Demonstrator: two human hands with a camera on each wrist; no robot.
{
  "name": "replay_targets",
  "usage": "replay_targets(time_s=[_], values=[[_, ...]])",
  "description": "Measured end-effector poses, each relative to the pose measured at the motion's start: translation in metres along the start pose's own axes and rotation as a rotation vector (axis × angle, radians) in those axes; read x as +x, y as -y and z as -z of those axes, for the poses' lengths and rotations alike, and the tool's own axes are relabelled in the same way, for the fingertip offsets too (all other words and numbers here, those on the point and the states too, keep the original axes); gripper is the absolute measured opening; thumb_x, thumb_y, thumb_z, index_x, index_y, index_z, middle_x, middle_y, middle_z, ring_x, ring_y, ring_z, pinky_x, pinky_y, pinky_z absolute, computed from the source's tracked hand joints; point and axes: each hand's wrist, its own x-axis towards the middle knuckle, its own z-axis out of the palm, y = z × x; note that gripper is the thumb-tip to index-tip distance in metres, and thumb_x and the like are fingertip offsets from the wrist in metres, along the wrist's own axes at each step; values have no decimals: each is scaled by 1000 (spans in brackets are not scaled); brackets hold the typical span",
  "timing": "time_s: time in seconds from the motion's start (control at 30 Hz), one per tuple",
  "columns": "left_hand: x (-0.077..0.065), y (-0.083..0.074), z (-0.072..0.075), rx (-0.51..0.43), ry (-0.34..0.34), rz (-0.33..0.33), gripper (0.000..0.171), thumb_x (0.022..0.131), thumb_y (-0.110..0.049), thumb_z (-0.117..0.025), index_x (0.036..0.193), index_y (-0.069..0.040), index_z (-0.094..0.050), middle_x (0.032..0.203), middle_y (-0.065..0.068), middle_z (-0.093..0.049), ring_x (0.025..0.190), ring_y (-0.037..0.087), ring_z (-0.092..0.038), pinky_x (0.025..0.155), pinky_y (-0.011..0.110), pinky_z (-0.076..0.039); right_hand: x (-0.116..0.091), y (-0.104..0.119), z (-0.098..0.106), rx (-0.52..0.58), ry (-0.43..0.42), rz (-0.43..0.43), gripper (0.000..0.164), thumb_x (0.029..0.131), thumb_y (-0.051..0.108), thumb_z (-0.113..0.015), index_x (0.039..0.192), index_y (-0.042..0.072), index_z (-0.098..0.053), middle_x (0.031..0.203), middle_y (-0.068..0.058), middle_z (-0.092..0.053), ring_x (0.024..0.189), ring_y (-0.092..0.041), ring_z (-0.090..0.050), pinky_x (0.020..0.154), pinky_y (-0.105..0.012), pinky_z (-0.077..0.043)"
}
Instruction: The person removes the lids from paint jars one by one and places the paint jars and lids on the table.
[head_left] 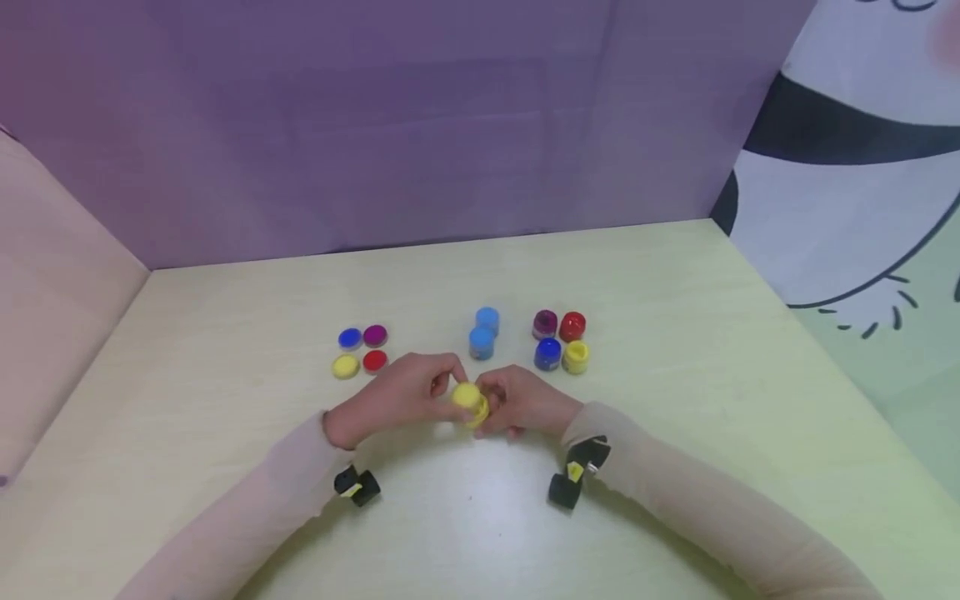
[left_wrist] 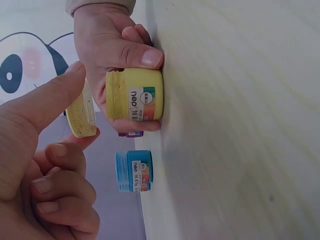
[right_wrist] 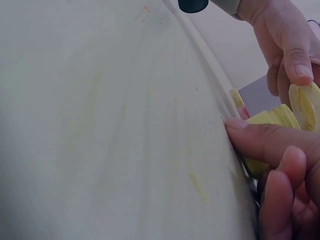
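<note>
My left hand pinches a yellow screw lid between thumb and finger. The lid is off its jar and tilted, just above the rim, with its smeared inner side showing in the left wrist view. My right hand grips the yellow paint jar round its sides, low at the table top. The jar's mouth is uncovered, and its label faces the left wrist camera. In the head view, the fingers and the lid hide most of the jar.
Left on the table lie a blue lid, purple lid, yellow lid and red lid. Beyond the hands stand two light blue jars. Purple, red, blue and yellow jars stand right.
</note>
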Motion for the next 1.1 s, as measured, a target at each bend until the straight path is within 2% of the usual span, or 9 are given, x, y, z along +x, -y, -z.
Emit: replay_targets(time_s=[0.47, 0.63, 0.77, 0.97, 1.1], values=[[-15, 5, 6, 14, -40, -13, 28, 79, -32, -76, 100, -18, -64, 59, -5, -38, 52, 9, -35, 50, 21, -30, -6, 2, 0, 41, -48, -23, 32, 73, 13, -80, 100, 17, -66, 70, -2, -57, 47, -13, -48, 48, -22, -42], [-21, 6, 9, 83, -72, 15, 33, 80, -32, -75, 106, -15, -64, 59, -6, -40, 51, 8, -35, 49, 21, -29, -6, 0, 2, 63, -63, -55, 38, 72, 15, -81, 106, 19, -65, 76, -4, -61, 50, -14, -51, 53, -24, -46], [-27, 8, 12, 115, -95, 35, 34, 80, -30, -75, 108, -13, -64, 60, -6, -41, 51, 8, -35, 48, 21, -29, -7, -4, 4, 68, -70, -44, 40, 71, 17, -81, 108, 20, -65, 81, -5, -61, 53, -16, -53, 56, -26, -48], [-33, 13, 12, 125, -89, 52, 34, 81, -28, -74, 110, -12, -63, 59, -6, -40, 50, 8, -35, 48, 21, -29, -14, -11, 7, 70, -84, -16, 40, 72, 18, -81, 108, 19, -64, 87, -4, -63, 56, -16, -54, 58, -27, -48], [-37, 15, 13, 140, -77, 89, 36, 82, -27, -74, 112, -11, -62, 59, -5, -39, 51, 9, -36, 49, 22, -30, -23, -16, 12, 66, -104, -4, 40, 72, 17, -80, 109, 19, -64, 87, -4, -63, 54, -17, -53, 57, -28, -47]])
